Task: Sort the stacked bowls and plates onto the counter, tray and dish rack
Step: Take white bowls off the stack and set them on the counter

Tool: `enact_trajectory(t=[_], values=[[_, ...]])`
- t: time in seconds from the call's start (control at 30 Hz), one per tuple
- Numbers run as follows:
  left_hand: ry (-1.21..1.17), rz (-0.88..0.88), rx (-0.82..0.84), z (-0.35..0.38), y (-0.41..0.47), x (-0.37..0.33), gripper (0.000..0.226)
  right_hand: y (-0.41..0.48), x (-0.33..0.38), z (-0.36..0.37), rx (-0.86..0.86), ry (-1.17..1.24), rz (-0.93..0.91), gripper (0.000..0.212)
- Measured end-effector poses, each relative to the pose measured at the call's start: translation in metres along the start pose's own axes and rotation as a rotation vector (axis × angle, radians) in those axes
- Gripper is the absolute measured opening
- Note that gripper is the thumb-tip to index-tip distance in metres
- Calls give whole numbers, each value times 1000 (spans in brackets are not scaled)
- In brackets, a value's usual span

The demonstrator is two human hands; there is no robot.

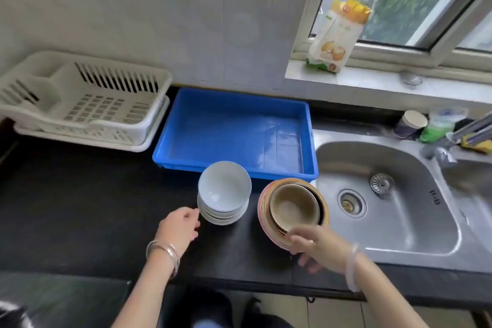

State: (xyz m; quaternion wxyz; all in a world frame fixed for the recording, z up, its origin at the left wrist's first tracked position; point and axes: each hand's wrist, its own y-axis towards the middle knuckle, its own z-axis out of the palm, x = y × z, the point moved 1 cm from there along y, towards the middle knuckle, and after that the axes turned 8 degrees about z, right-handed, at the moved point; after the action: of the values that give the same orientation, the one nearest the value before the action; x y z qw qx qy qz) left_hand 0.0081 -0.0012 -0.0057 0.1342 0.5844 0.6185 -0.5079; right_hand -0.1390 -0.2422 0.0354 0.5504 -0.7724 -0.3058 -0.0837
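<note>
A stack of white bowls and plates (224,192) stands on the black counter (80,208) just in front of the blue tray (234,130). To its right is a second stack of brown and orange-rimmed bowls (292,206), tilted toward me. My right hand (316,247) grips the near rim of that brown stack. My left hand (178,229) is beside the white stack, fingertips at its lower left edge, holding nothing that I can see. The white dish rack (87,101) sits at the back left and holds nothing.
A steel sink (386,202) with a loose strainer lies right of the brown stack. Cups, a green bottle and the tap stand at its far right corner. A food packet leans on the window sill. The blue tray holds no dishes.
</note>
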Motion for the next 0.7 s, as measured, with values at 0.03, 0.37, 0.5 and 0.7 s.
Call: enact_trajectory(t=[0.03,0.37,0.5,0.7], values=[[14,63,-57,-2,5,-6,17,11,13,-2,-80,-32,-72,17],[223,304,-55,1,44,-33,33,90,119,11,-467,-307,-102,29],[202,321,-5,-1,53,-24,32,97,125,20,-618,-377,-113,17],[32,302,44,-8,62,-19,27,93,129,20,-715,-419,-137,15]])
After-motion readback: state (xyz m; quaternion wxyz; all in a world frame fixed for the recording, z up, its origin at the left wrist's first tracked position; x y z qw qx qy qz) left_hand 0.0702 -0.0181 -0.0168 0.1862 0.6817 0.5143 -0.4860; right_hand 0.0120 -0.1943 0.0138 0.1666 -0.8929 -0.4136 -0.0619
